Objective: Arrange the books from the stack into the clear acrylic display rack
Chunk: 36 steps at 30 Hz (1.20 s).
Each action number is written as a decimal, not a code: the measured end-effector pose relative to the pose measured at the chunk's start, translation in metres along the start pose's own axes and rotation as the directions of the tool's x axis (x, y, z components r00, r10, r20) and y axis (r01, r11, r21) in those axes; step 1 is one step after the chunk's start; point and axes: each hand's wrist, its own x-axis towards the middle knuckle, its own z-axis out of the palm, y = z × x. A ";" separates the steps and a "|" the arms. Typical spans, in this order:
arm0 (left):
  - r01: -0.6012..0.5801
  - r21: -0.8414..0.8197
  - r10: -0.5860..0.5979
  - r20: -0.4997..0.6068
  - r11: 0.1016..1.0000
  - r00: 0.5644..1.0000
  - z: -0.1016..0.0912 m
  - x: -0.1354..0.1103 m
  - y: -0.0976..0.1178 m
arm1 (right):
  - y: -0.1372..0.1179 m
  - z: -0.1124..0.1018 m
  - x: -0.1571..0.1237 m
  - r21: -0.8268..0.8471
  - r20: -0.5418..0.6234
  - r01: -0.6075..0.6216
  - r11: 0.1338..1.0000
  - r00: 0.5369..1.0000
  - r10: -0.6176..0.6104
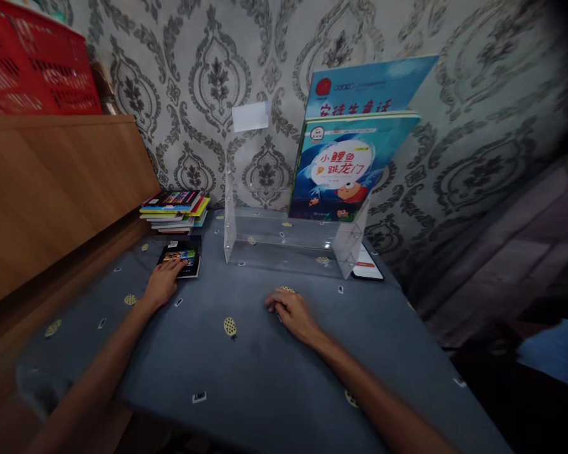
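Observation:
My left hand [165, 280] lies over the left side of a small dark-covered book [189, 268] with a colourful picture on its cover. Its fingers stretch across the cover, and the thumb is hidden. Just behind that book is a stack of books [177, 211] with dark, yellow and pale edges. My right hand [293, 312] rests on the tablecloth with loosely curled fingers and nothing seen in them. Beyond it stands a clear acrylic book rack [284, 258]. Two blue picture books lean in the rack's right half, a front one [355, 167] partly covering a taller one [373, 85].
A blue-grey tablecloth [246, 372] with pineapple prints covers the table. A phone or tablet [368, 263] lies by the rack's right side. At left, a wooden cabinet [61, 183] carries a red plastic basket [38, 63]. Patterned wallpaper [213, 69] rises behind, and a curtain [497, 246] hangs at right.

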 end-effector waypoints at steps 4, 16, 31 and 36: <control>-0.039 0.014 0.039 0.040 0.999 0.998 -0.008 -0.010 0.010 | 0.000 0.000 0.000 -0.002 0.002 0.015 1.000 1.000 -0.015; -0.114 0.018 0.109 0.179 0.993 0.978 -0.034 -0.052 0.056 | 0.001 0.002 0.000 0.011 -0.004 0.009 1.000 1.000 -0.009; -0.343 -0.271 0.420 0.321 0.900 0.849 -0.065 -0.111 0.117 | -0.001 0.001 -0.001 0.004 0.007 -0.004 1.000 1.000 0.004; -0.489 -0.575 0.695 0.206 0.656 0.689 -0.089 -0.114 0.138 | -0.003 0.000 -0.003 -0.027 -0.032 -0.024 0.999 0.999 0.024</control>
